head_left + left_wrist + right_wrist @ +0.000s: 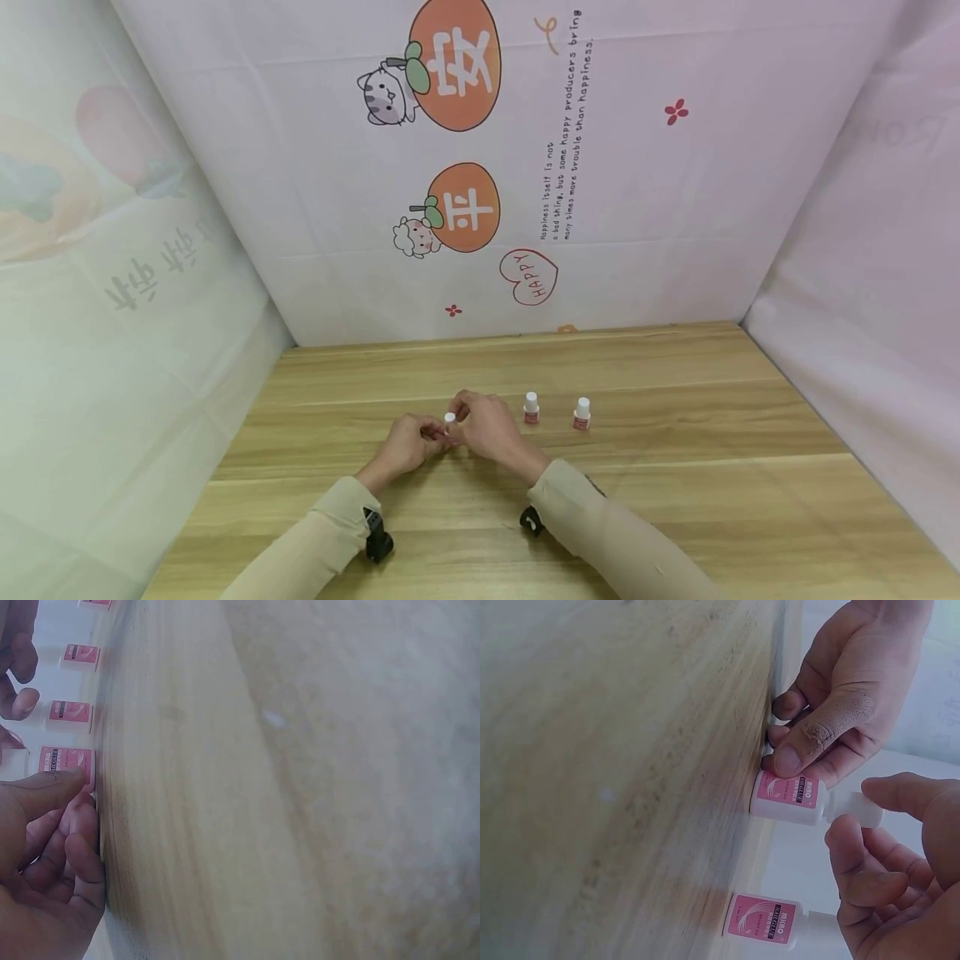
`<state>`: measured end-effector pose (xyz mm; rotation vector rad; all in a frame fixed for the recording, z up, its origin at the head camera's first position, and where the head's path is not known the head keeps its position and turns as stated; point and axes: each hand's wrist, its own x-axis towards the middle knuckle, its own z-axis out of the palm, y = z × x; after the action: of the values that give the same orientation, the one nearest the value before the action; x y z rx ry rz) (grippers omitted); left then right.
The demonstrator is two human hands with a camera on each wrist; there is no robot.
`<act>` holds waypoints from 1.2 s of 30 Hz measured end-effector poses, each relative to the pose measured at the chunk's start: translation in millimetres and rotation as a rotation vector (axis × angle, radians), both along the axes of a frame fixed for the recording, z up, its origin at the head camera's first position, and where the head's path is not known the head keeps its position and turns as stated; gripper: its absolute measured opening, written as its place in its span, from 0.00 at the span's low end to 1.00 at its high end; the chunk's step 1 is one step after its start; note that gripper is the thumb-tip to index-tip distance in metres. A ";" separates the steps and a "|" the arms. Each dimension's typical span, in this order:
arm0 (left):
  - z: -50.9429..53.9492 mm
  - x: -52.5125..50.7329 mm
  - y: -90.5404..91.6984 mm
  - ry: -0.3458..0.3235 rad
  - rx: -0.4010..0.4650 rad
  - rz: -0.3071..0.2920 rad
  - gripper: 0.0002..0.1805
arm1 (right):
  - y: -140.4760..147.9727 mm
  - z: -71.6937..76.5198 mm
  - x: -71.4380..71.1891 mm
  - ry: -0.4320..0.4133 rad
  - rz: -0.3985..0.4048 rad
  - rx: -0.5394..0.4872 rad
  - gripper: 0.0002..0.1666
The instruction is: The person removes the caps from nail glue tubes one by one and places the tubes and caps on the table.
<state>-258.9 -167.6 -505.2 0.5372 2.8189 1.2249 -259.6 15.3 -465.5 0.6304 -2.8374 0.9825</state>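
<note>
A small white bottle of nail glue [787, 799] with a pink label stands upright on the table between both hands. My left hand [406, 446] grips its body low down, the thumb lying over the label in the left wrist view. At its white cap [864, 810] is my right hand [489, 427], thumb and a finger pinching the cap from either side. In the head view only the cap and a bit of the body show between the fingers. A second nail glue bottle [765, 921] stands close by in the right wrist view.
Two like bottles, one nearer [531, 409] and one farther right [582, 415], stand right of my right hand. A printed white cloth [637, 208] hangs behind the wooden table [675, 500], with pale cloths at both sides. Black straps sit on both wrists.
</note>
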 end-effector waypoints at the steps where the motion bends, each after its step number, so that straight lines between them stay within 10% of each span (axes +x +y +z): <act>1: 0.0 -0.2 0.1 0.000 0.000 0.001 0.06 | 0.1 0.1 0.1 0.002 0.002 0.000 0.10; 36: 0.4 -1.3 1.0 -0.005 -0.005 0.009 0.05 | -0.5 0.3 -0.8 0.018 0.015 -0.006 0.10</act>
<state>-260.3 -166.6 -504.8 0.5214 2.8228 1.2179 -260.3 14.8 -465.2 0.6571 -2.8167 0.9826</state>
